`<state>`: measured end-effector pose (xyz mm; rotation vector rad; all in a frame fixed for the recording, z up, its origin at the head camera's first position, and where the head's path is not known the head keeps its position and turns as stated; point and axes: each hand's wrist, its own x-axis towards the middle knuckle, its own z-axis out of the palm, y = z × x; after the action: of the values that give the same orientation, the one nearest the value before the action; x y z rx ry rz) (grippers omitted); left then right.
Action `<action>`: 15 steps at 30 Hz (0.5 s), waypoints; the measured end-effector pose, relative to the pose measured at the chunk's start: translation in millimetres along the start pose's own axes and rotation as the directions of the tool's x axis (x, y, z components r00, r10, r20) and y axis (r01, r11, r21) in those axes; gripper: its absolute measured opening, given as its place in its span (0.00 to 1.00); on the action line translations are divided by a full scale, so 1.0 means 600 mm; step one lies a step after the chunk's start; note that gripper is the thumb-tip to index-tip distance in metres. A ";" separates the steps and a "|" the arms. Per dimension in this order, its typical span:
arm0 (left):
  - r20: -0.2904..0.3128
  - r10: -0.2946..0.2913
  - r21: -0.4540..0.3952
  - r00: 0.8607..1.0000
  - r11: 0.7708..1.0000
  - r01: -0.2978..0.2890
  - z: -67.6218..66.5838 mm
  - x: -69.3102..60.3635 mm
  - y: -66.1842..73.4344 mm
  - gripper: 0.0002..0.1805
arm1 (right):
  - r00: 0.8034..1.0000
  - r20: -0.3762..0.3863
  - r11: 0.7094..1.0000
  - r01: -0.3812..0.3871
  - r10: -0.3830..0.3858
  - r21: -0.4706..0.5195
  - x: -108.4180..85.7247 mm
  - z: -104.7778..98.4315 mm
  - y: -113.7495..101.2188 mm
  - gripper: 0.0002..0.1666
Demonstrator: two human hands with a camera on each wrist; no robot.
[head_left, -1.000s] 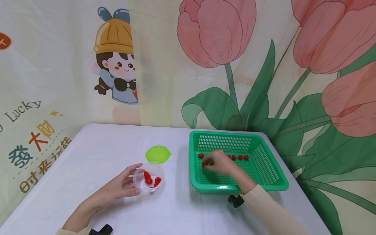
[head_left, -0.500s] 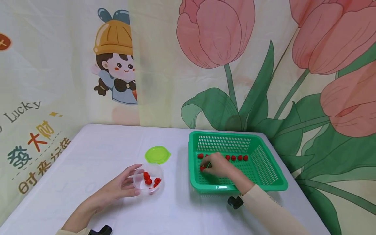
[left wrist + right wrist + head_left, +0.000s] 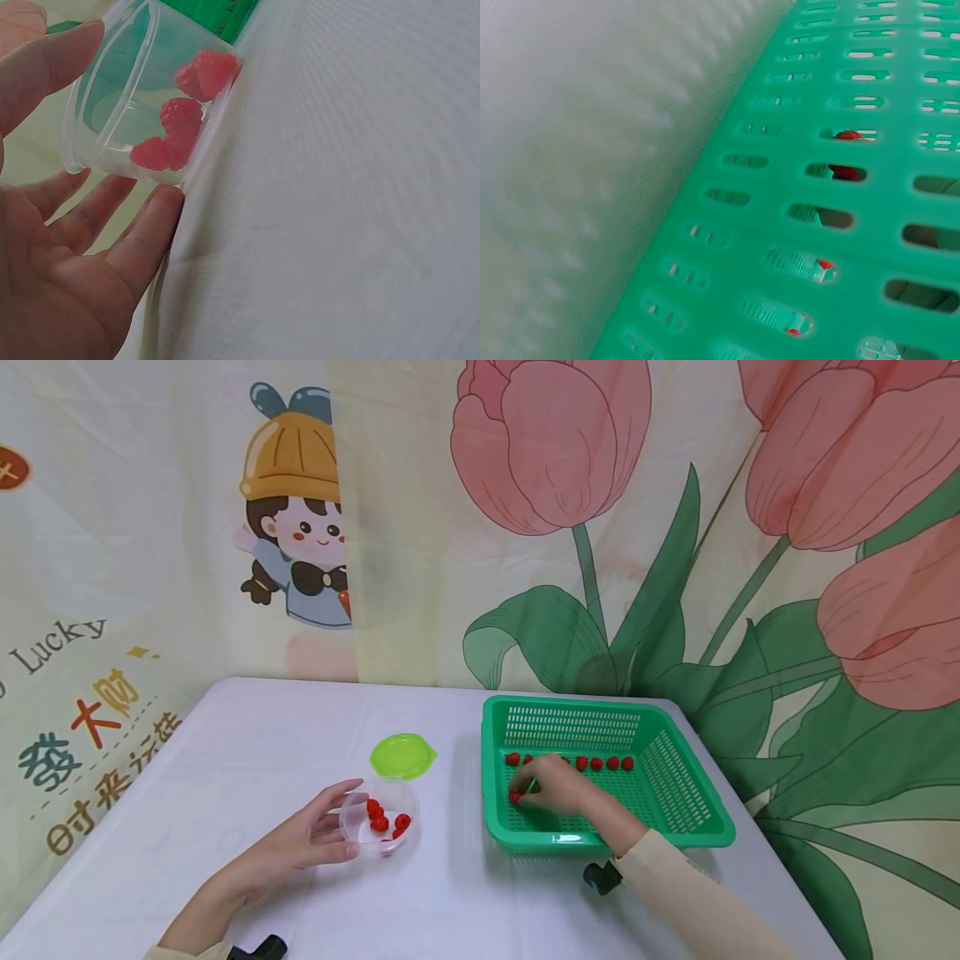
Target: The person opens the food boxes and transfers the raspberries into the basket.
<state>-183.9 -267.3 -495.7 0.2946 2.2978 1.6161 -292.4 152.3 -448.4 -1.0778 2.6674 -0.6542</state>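
My left hand [image 3: 318,827] holds a clear plastic cup [image 3: 112,142] from its left side, thumb and fingers spread around it. Several red raspberries [image 3: 184,116] lie at the bottom of the cup, which stands on the table. Inside the green basket [image 3: 652,838], my right hand [image 3: 558,785] reaches down with its fingertips on a raspberry [image 3: 514,797] near the left wall. A row of raspberries [image 3: 597,764] lies behind that hand, which hides part of the row. Through slots in the basket wall [image 3: 765,217], the right wrist view shows bits of red and of the hand.
A lime-green round lid [image 3: 403,755] lies behind the cup, left of the basket. White cloth [image 3: 435,902] covers the table. A printed curtain with tulips [image 3: 555,443] hangs behind the table's far edge.
My right hand has lowered slightly toward the near side of the basket with the raspberry at its fingertips, then has nearly stopped. The left hand and cup look unmoved.
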 end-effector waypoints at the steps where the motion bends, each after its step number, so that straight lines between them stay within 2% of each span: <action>1: -0.001 0.001 0.002 1.000 1.000 -0.001 0.000 0.000 0.000 0.50 | 1.000 0.004 1.000 0.001 -0.001 -0.004 0.000 0.000 0.000 0.11; 15: 0.001 -0.001 0.011 1.000 1.000 0.001 0.001 0.000 0.003 0.49 | 1.000 0.025 1.000 -0.013 0.013 -0.011 0.001 0.001 0.000 0.15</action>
<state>-183.9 -266.0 -494.1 0.2969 2.3069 1.6026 -292.3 151.6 -449.0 -1.0638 2.6571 -0.6204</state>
